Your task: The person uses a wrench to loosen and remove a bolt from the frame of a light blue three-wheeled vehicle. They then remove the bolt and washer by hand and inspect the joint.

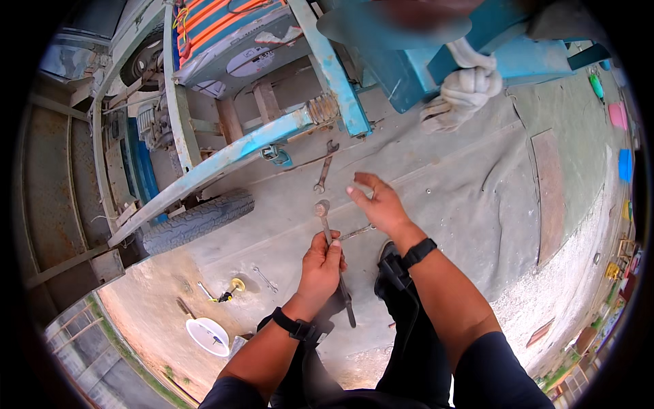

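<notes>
My left hand point(320, 264) is closed round the shaft of a long socket wrench point(324, 221). The wrench's round head points away from me, and its tapered handle end hangs toward my legs. To the right of it, my right hand point(383, 206) is raised with thumb and fingers apart and nothing in them. Just beyond the socket head, a rusty double open-ended spanner point(325, 167) lies on the grey ground sheet point(449, 184). Another thin metal tool point(357, 232) shows between my hands, partly hidden by the left one; I cannot tell its kind.
A worn blue metal vehicle frame point(238, 141) with a black tyre point(197, 221) stands at the left. Crumpled whitish cloth point(466, 92) hangs off a blue metal part point(402, 75). At lower left lie a small spanner point(264, 279), a brass-coloured round part point(237, 284) and a white bowl point(207, 337).
</notes>
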Demonstrator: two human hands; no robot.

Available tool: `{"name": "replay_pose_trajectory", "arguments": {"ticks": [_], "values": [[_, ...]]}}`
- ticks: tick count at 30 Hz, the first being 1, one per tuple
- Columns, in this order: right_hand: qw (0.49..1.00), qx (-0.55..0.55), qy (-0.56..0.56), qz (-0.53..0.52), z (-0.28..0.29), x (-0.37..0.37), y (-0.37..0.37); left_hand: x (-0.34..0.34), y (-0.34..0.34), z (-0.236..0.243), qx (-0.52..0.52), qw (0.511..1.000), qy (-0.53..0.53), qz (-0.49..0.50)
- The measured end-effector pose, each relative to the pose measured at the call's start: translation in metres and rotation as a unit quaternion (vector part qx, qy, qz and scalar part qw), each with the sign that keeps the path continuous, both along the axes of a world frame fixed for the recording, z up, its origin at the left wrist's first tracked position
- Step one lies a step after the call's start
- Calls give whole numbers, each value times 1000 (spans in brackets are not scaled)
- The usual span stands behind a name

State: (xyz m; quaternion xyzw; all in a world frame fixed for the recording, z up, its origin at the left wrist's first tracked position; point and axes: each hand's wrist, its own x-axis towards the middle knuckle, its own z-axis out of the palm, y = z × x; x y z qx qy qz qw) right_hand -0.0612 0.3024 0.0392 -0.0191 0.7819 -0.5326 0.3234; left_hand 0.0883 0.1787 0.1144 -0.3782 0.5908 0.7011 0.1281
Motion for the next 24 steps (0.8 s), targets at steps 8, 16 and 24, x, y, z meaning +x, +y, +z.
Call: {"name": "replay_pose_trajectory", "arguments": {"ticks": [8,16,24], "values": [[850,-273,-442,-93,148,86,17,18,10,111,188,977,-98,-28],[881,-240,-346,-214,227,65,26,63,1,235,80,951,-129,-269],[991,47,-66,107,322,5,21,55,-51,327,-28,971,-154,-180]]}}
